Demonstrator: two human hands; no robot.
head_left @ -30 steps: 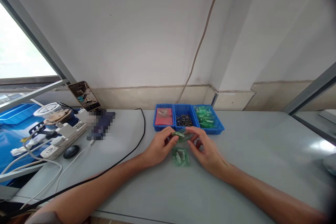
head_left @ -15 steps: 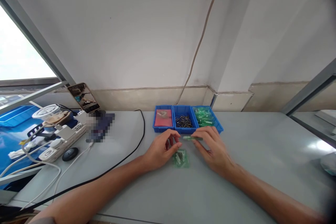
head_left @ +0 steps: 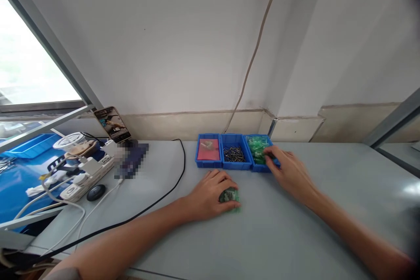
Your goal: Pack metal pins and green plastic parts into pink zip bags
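Observation:
My left hand (head_left: pixel 211 194) rests on the table, its thumb and fingers curled around a small green plastic bag of screws (head_left: pixel 231 193). Part of that bag is hidden under the fingers. At the front right of the rightmost blue bin (head_left: pixel 260 169), my right hand (head_left: pixel 290 173) has its thumb and fingertips closed on a small green plastic bag (head_left: pixel 272 156), mostly covered by the fingers. More green plastic bags (head_left: pixel 256 145) fill this bin.
Loose screws (head_left: pixel 234 154) lie in the middle blue bin (head_left: pixel 236 166). The left bin (head_left: pixel 208 164) holds a red sheet (head_left: pixel 209 153) with a small clear packet on it. A black cable (head_left: pixel 164 192), a mouse (head_left: pixel 96 192), a phone (head_left: pixel 112 124) and a power strip (head_left: pixel 88 179) are on the left.
My right hand has moved right and away from me, from above the table to the right bin. The left hand has come down around the bag of screws. The view has shifted slightly.

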